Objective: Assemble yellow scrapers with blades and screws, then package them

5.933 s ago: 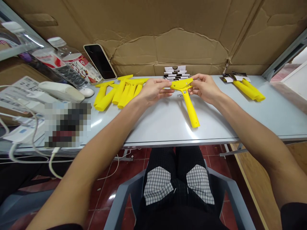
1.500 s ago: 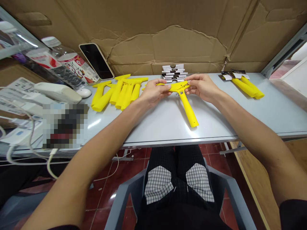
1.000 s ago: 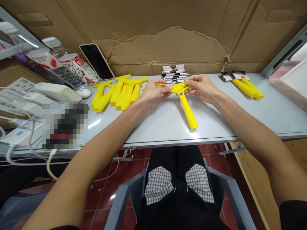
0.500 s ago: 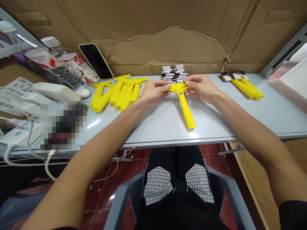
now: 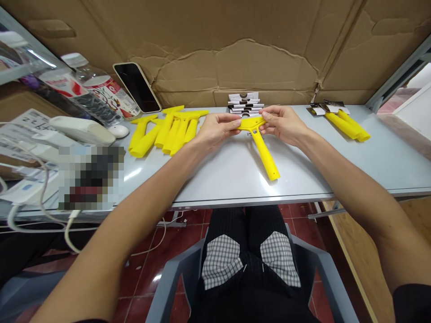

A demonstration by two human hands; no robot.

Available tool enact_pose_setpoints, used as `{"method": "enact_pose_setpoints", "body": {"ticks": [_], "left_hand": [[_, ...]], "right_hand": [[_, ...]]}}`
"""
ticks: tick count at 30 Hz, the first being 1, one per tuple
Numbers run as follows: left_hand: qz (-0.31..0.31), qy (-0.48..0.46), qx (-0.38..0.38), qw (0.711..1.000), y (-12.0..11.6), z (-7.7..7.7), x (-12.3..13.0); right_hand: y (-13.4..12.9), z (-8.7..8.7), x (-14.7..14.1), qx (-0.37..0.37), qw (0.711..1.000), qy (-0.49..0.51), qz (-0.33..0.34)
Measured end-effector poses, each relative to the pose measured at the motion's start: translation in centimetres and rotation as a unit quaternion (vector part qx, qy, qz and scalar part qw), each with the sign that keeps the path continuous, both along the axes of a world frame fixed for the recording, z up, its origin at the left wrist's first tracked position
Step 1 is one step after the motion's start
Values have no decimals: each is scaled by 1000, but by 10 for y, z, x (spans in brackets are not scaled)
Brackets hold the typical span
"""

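Observation:
Between my hands is a yellow T-shaped scraper [image 5: 266, 154], its wide head away from me and its handle slanting toward the table's front edge. My left hand [image 5: 218, 130] pinches the left end of the head between thumb and fingers. At the right end, my right hand [image 5: 281, 124] grips the head the same way. Small metal parts [image 5: 252, 133], perhaps screws, show on the table just behind the handle; most are hidden by the scraper and my fingers. A stack of white cards with dark cutouts [image 5: 244, 104] stands just beyond the head.
Several more yellow scrapers [image 5: 177, 130] lie to the left. Two yellow handles with black-and-white packaging [image 5: 346, 125] rest at the right. A phone [image 5: 138, 87] leans on the cardboard [image 5: 269, 54] behind. Bottles [image 5: 107, 94], a white mouse [image 5: 117, 130] and cables crowd the left side.
The scraper's handle end has swung slightly to the right, and its head has tilted a little. Both hands keep their grip in nearly the same place.

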State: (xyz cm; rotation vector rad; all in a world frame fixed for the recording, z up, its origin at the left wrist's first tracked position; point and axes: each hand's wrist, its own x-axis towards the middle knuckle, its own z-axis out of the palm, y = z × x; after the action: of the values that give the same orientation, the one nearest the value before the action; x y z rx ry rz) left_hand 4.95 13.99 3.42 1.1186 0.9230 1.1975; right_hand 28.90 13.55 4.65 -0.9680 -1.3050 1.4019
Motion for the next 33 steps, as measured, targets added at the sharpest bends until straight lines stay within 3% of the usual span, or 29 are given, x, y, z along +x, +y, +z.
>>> {"method": "enact_pose_setpoints", "body": {"ticks": [13,21,33], "left_hand": [[5,28,-36,999,-3,4,2],[3,64,-94,993,-7,13,7],[-10,69,-68,995,-5,9,1]], "right_hand": [[-8,7,-5,-22,999,-33,-34],[-4,6,-1,-15,999,-36,-33],[-5,6,-3,-20,998,-51,-33]]}}
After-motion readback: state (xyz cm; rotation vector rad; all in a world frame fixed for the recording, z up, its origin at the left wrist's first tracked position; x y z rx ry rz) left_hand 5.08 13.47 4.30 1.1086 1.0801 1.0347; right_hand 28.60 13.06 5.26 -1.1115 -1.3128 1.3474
